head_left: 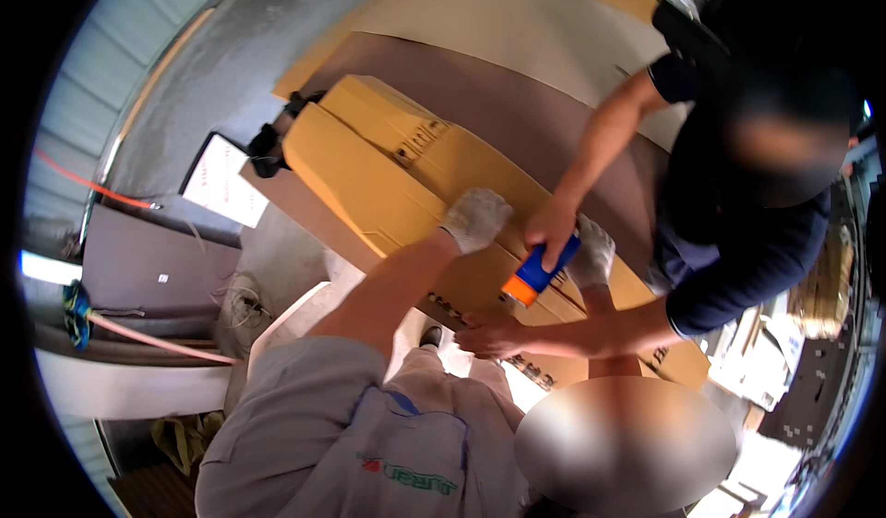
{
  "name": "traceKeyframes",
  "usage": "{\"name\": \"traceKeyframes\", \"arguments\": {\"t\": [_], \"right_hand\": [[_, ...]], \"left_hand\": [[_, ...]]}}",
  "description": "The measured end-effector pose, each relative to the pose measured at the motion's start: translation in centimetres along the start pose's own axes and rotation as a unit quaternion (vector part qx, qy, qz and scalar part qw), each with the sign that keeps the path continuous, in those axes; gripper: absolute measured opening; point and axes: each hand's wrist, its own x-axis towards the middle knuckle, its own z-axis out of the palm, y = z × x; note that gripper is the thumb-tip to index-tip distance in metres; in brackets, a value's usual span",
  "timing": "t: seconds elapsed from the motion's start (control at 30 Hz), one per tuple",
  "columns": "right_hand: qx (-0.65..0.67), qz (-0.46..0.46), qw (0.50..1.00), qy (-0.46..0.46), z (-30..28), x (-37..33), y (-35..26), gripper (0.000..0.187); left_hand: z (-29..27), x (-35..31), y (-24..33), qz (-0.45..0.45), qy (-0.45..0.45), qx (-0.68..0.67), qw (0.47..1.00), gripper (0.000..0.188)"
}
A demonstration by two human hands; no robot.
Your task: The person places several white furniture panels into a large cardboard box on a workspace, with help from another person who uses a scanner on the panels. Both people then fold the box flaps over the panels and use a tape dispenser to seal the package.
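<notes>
A long brown cardboard carton [369, 162] lies slantwise before me, its top seam running lengthwise. My left hand [477, 220], in a pale work glove, presses on its top with the fingers laid against the cardboard. Further right, my right hand [592, 253], gloved too, also rests on the carton with its fingers out; part of it is behind a blue-and-orange handheld tool [541, 269]. A co-worker's bare hand [551, 229] grips that tool, whose orange end is over the carton. The co-worker's other hand [494, 335] is at the carton's near edge.
At the right a co-worker in a dark shirt [757, 278] leans over the carton. Large flat brown sheets [480, 84] lie beneath and beyond it. Black objects [268, 149] sit by its far-left end, next to a white printed sheet [226, 181]. An orange hose [92, 184] runs at the left.
</notes>
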Motion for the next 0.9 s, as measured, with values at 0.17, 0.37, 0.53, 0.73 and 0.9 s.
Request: {"name": "traceKeyframes", "arguments": {"t": [0.17,0.37,0.53,0.73,0.9], "right_hand": [[-0.014,-0.041,0.997,0.058,1.6,-0.4,1.5,0.063],[-0.026,-0.033,0.998,0.056,1.2,-0.7,1.8,0.067],[0.003,-0.031,0.998,0.056,1.2,-0.7,1.7,0.065],[-0.080,-0.027,0.994,0.065,0.2,-4.2,2.3,0.066],[-0.098,0.030,0.995,0.015,0.7,-16.4,12.5,0.067]], "left_hand": [[0.0,-0.2,-1.0,-0.009,0.002,-0.065,0.998,0.020],[0.8,0.3,-1.1,-0.007,0.000,-0.032,0.999,0.020],[0.9,0.5,-1.4,-0.015,-0.037,-0.032,0.999,0.021],[1.8,-0.7,-2.1,-0.030,0.013,-0.097,0.995,0.015],[0.2,2.0,-0.7,0.009,-0.052,-0.046,0.998,0.014]]}}
